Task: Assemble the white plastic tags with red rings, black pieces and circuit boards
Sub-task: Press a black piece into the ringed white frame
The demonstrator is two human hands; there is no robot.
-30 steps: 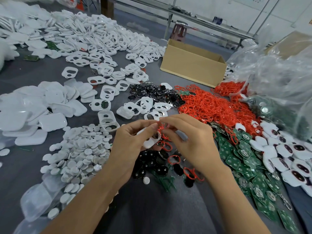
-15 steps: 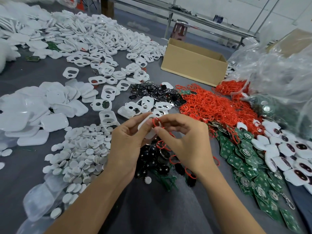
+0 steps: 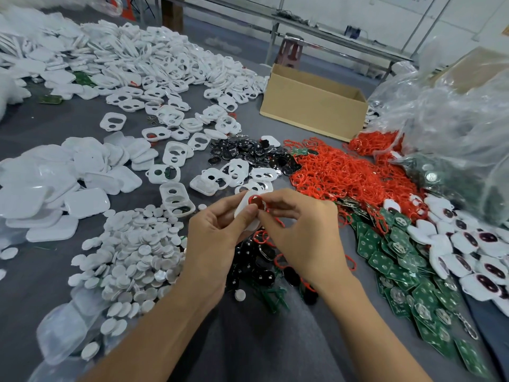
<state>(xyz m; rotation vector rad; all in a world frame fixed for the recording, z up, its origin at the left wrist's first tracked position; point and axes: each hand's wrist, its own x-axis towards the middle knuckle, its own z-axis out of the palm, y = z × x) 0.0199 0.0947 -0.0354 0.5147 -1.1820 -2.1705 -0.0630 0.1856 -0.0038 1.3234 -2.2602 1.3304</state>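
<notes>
Ring (image 3: 250,199) lifted onto tag (image 3: 242,214), left hand (image 3: 217,244) gripping — right hand (image 3: 303,232) pinching

The table (image 3: 248,340) is dark grey. The tags (image 3: 154,64) heaped across its far left are plain white. So are the flat covers (image 3: 55,188) and the round discs (image 3: 132,257) nearer by. The heap of rings (image 3: 344,172) is bright red. The small round parts (image 3: 242,150) to its left are shiny black and silver. The black pieces (image 3: 259,268) are glossy, some with a small pale mark. The circuit boards (image 3: 399,260) are dark green with silvery round patches. The finished tags (image 3: 484,268) at the right are white with dark ovals. The held tag (image 3: 242,210) is white and its ring (image 3: 254,199) red. The box (image 3: 311,111) is tan, and the bag (image 3: 454,111) is clear with pale glints.
</notes>
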